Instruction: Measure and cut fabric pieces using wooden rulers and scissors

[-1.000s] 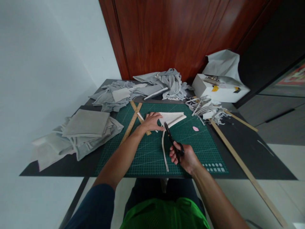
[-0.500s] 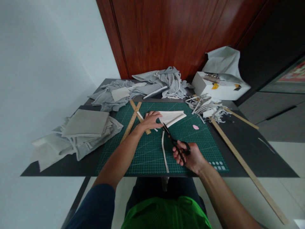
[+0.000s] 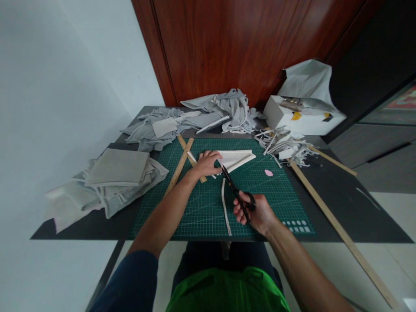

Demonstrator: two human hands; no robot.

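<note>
A pale folded piece of fabric [image 3: 236, 159] lies on the green cutting mat [image 3: 198, 212]. My left hand [image 3: 208, 163] lies on its left end, thumb and forefinger spread apart with a gap between them. Black-handled scissors [image 3: 231, 184] are gripped in my right hand [image 3: 255, 211], fingers through and around the handles. Their blades point up and left at the fabric's lower edge, close to my left thumb. Below the blades, a narrow fabric strip [image 3: 225, 208] runs down the mat toward the table's front edge.
Two crossed wooden rulers [image 3: 180, 167] lie left of my left hand. Folded cloth [image 3: 118, 167] is stacked at the left, with grey fabric heaps [image 3: 234, 110] behind. Cut strips [image 3: 286, 145], a white box [image 3: 300, 119], a long wooden ruler [image 3: 315, 197] and a pink scrap [image 3: 268, 172] are on the right.
The scissors and my right hand have shifted slightly left, with the blade tips closer to my left thumb. My left hand stays on the fabric. The whole view has moved slightly.
</note>
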